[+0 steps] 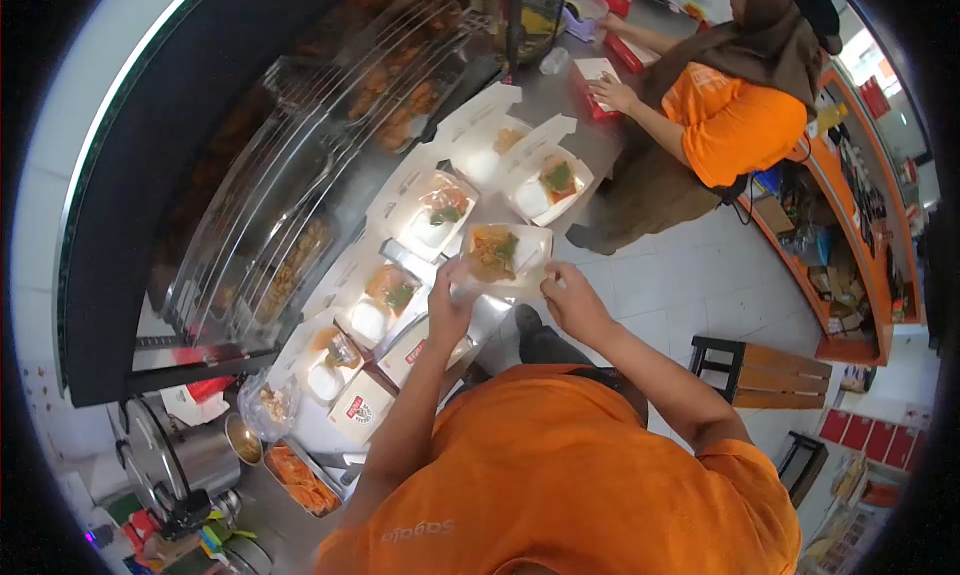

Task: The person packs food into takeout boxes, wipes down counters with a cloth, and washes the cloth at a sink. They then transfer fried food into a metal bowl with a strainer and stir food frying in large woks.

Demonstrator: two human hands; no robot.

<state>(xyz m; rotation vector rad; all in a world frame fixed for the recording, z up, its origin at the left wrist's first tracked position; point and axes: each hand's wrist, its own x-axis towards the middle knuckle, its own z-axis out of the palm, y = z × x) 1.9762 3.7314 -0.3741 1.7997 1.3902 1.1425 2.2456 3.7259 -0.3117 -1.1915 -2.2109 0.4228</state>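
Held by the edge of the counter (488, 321), the open food box (512, 289), probably light, bendable and spill-prone, calls for level support at both sides: the left hand (450, 303) pinches one, the right hand (580, 303) curls its fingers near the other, grip unclear

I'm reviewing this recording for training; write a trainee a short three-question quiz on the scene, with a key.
1. Which option shows in the open box between the wearer's left hand and right hand? A) stacked cups; B) food with something green on it; C) folded cloths.
2. True or false: the co-worker's nearer hand is on a red and white box.
3. Fill in: the wooden bench with a black frame stands to the wearer's ____.

Key: 1. B. 2. True. 3. right.
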